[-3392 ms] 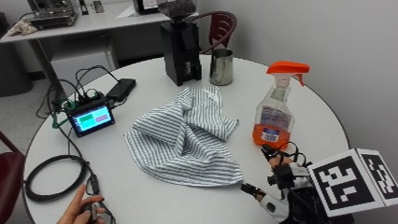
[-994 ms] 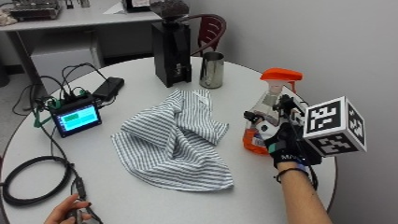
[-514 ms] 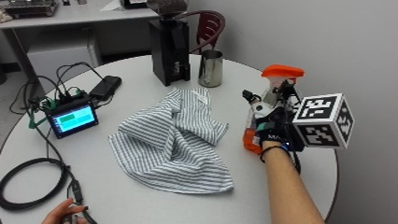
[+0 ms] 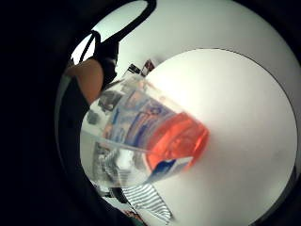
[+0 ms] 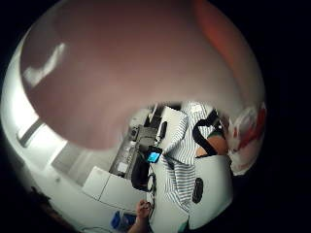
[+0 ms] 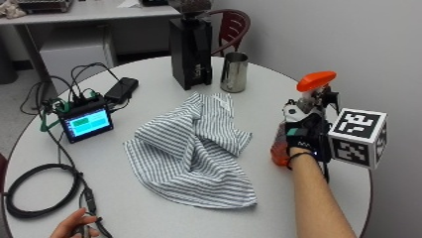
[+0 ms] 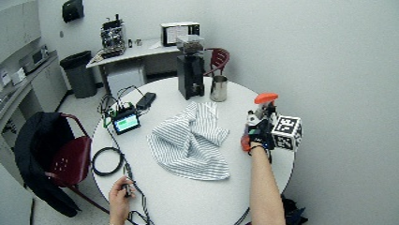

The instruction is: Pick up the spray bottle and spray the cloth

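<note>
Outside view: right hand [image 6: 304,145] grips spray bottle [image 6: 310,106] (upright) beside cloth [image 6: 194,151].

A round white bench [image 6: 165,213] holds a tall black grinder [image 6: 191,54] at 12 o'clock, with a shiny metal cup [image 6: 234,72] just beside it. A small screen [image 6: 84,122] glows green at 9 o'clock, near a black box [image 6: 121,89]. A black cable [image 6: 33,191] loops at 8 o'clock. A red chair [image 6: 231,27] stands behind the grinder.

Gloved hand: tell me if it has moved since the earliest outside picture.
Yes. The gloved right hand has left the table's near edge and now grips the spray bottle, right of the striped cloth.
</note>
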